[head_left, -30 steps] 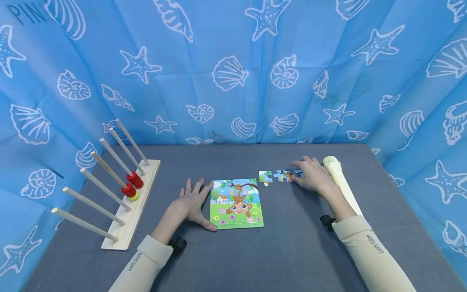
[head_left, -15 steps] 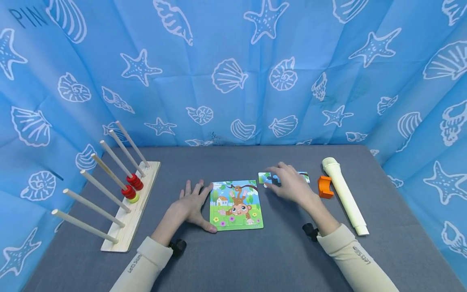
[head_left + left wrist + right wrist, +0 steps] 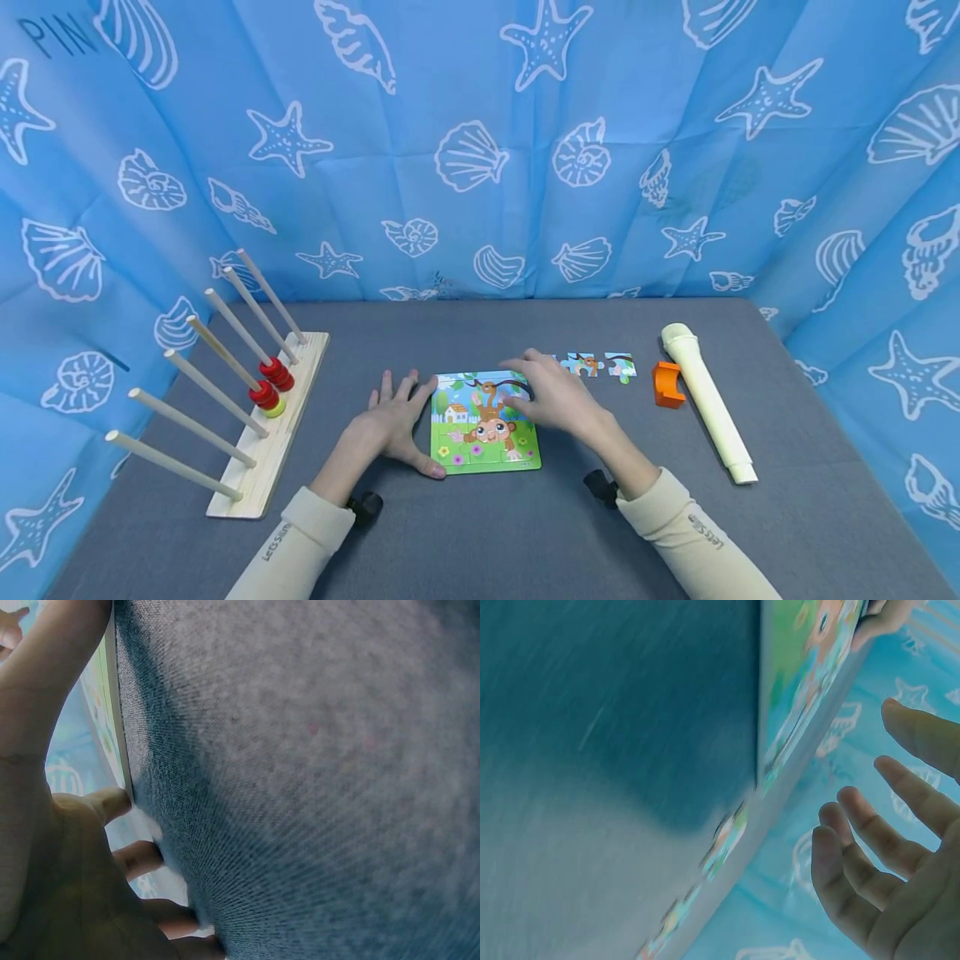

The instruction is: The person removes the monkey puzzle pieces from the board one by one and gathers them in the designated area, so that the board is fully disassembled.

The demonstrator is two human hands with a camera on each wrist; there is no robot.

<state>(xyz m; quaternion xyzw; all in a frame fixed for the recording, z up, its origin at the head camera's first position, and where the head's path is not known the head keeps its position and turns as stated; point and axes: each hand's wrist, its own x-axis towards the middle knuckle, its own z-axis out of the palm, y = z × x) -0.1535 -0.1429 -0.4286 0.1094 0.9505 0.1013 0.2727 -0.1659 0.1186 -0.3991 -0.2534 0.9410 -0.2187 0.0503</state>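
Two cream sleeves printed with dark lettering reach in along the grey cloth-covered bench, a black wrist camera at each cuff, as I follow from my remote station. The left hand steadies the left edge of a square monkey jigsaw puzzle, its fingers spread wide, the thumb at the near corner and the index finger at the far one. The puzzle lies flat on the bench between the hands, showing a monkey hanging head-down from a branch, a small house and flowers.

The right hand is over the puzzle's right side; my right wrist feed shows its fingers apart and loosely curved, though I cannot tell whether the tips touch the board. Just past that hand, loose jigsaw pieces lie in a row, the leftmost mostly hidden from my head camera by the hand.

To the right, I see an orange bracket just beside a cream toy microphone, which lies with its head pointing away. Well to the left stands a wooden peg rack of seven slanting pegs, two bearing red beads, one of those with a yellow-green ring beneath. Behind the bench hangs a blue curtain patterned with white starfish and seashells.
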